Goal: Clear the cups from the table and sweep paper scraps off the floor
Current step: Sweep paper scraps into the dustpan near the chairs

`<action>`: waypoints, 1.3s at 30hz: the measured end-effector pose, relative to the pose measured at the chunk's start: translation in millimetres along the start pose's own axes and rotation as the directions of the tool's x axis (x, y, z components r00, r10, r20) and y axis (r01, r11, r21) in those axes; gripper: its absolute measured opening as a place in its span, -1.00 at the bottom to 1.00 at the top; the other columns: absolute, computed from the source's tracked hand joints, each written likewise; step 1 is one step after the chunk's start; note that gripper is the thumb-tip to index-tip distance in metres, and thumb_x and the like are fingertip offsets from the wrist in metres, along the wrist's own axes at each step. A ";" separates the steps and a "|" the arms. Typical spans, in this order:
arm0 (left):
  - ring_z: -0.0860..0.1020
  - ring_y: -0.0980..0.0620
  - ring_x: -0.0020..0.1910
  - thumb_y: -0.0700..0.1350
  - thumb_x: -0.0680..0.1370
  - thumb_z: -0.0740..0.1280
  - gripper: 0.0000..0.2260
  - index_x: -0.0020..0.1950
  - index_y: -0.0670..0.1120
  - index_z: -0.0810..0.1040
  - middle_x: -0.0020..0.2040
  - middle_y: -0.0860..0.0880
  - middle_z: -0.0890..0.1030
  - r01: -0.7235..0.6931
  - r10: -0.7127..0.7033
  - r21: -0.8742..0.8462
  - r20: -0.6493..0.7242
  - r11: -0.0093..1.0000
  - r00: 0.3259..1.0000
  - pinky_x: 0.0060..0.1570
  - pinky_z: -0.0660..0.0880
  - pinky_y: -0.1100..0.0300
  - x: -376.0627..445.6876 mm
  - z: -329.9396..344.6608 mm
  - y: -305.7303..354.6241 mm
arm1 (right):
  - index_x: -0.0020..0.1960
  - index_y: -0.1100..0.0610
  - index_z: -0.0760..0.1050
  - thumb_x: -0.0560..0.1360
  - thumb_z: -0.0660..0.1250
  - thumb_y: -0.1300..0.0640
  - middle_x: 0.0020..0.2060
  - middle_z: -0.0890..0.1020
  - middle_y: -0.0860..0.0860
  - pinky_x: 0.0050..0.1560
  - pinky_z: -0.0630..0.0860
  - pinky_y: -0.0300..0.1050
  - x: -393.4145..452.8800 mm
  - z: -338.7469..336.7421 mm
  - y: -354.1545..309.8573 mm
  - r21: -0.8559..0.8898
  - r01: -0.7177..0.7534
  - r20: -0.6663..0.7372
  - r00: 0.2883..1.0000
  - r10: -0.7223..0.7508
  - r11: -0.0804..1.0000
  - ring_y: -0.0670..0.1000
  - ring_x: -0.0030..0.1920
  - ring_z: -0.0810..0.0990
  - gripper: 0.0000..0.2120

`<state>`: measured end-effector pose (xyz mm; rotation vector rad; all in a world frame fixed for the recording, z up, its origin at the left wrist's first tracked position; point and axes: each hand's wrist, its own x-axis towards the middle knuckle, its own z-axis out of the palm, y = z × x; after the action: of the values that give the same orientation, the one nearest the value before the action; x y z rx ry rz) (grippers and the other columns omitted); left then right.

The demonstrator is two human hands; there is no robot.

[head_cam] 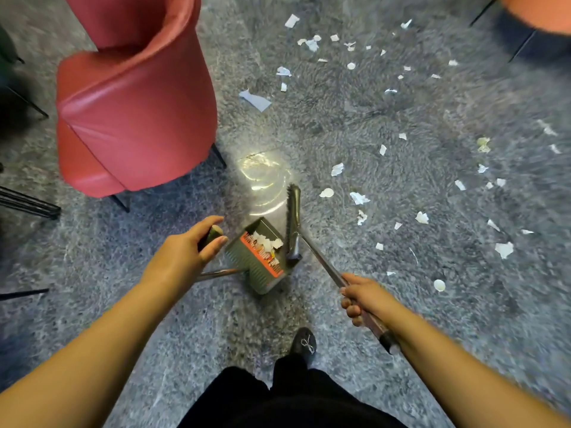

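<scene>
The left hand (188, 245) gripped the dustpan's handle top (213, 234); the right hand (360, 296) curled round the broom's metal pole (321, 257). A few scraps lay in the dustpan (259, 257) beside the broom head (293, 220). Most paper scraps (358, 197) remained scattered right and far across the floor (370, 118). No cups or table showed.

There is only one view, from the camera on my head, looking steeply down and a little forward over my own forearms onto the floor (401, 304). It is wide-angle, so the edges bend. My feet sit at the bottom edge, and the floor runs up past the red chair (133, 112) at upper left.
</scene>
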<state>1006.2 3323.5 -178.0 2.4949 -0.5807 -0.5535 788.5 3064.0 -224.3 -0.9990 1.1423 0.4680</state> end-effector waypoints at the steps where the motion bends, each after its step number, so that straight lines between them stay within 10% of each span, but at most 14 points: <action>1: 0.57 -0.06 -0.15 0.10 0.57 0.31 -0.63 0.39 0.22 0.43 -0.09 -0.02 0.64 -0.020 0.020 -0.003 -0.008 1.000 1.000 -0.16 0.49 0.04 6.9 0.1 6.0 | 0.52 0.06 0.16 0.61 0.05 0.35 -0.45 0.35 0.09 -0.60 0.21 -0.31 -0.8 -4.6 -2.3 0.001 0.013 -0.003 1.000 -0.013 1.000 -0.08 -0.64 0.27 -0.49; 15: 0.52 0.31 -0.29 0.02 0.57 0.34 -0.68 0.33 0.19 0.47 -0.21 0.28 0.58 -0.302 0.308 -0.061 0.191 0.951 0.932 -0.25 0.41 0.26 123.9 15.5 93.8 | 0.15 0.03 0.41 0.60 0.03 0.37 -0.55 0.34 0.01 -0.62 0.24 -0.28 -14.2 -45.5 -27.0 0.365 0.164 -0.196 0.976 -0.097 0.916 -0.08 -0.63 0.28 -0.68; 39: 0.55 -0.16 -0.24 0.12 0.59 0.27 -0.72 0.30 0.22 0.38 -0.24 -0.05 0.57 -0.471 0.397 0.126 0.379 0.873 0.836 -0.25 0.50 0.03 176.1 149.6 282.9 | 0.36 0.34 0.30 0.61 0.09 0.38 -0.46 0.32 0.12 -0.63 0.26 -0.21 -25.2 -269.6 21.4 0.614 0.135 -0.534 0.796 0.284 0.778 0.06 -0.50 0.25 -0.68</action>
<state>997.1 2958.3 -183.2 2.3470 -1.3747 -0.7785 619.6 2851.3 -229.4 -0.4904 1.7752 -0.2217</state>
